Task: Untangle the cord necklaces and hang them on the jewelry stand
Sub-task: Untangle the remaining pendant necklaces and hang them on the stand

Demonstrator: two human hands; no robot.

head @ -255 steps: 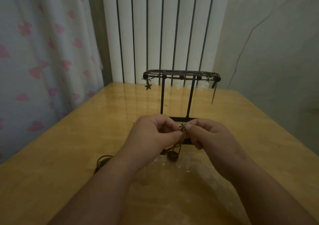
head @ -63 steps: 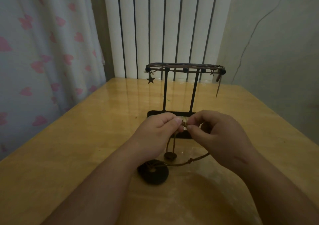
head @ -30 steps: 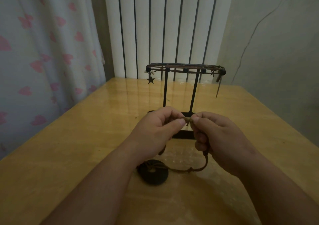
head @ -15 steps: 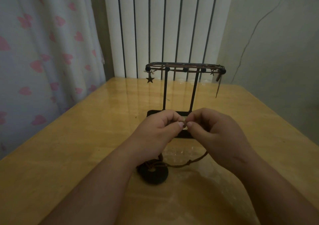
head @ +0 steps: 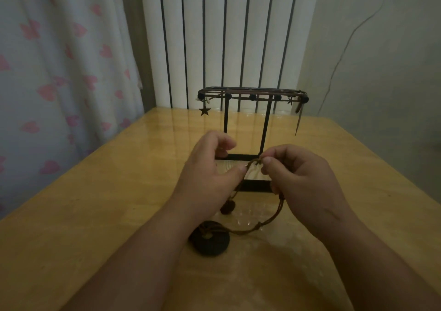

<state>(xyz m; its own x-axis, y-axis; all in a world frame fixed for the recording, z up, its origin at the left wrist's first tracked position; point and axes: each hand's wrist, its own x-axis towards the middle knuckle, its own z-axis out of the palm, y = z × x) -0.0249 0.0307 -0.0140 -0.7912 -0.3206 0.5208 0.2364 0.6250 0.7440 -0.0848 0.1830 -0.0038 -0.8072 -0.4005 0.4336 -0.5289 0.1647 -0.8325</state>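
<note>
so the brown cord necklace point(head: 250, 164) is held up in the middle of the frame, just in front of the black jewelry stand point(head: 253, 97); right hand point(head: 307, 186) pinches it between thumb and forefinger; left hand point(head: 210, 172) has its thumb on the cord, honestly can't tell if it's gripping; the cord droops to a dark ring pendant point(head: 210, 241) lying on the wooden table point(head: 95, 191), lower centre; heart-print curtain point(head: 59, 60) far left

Left hand point(head: 210, 167) and right hand point(head: 298, 179) at a cord necklace point(head: 274, 220) before the jewelry stand point(head: 250, 98).
The right hand pinches the cord; the left thumb touches it just beside (index finger lifted, blurred). Its dark ring pendant point(head: 210, 240) lies on the tabletop point(head: 95, 203).
</note>
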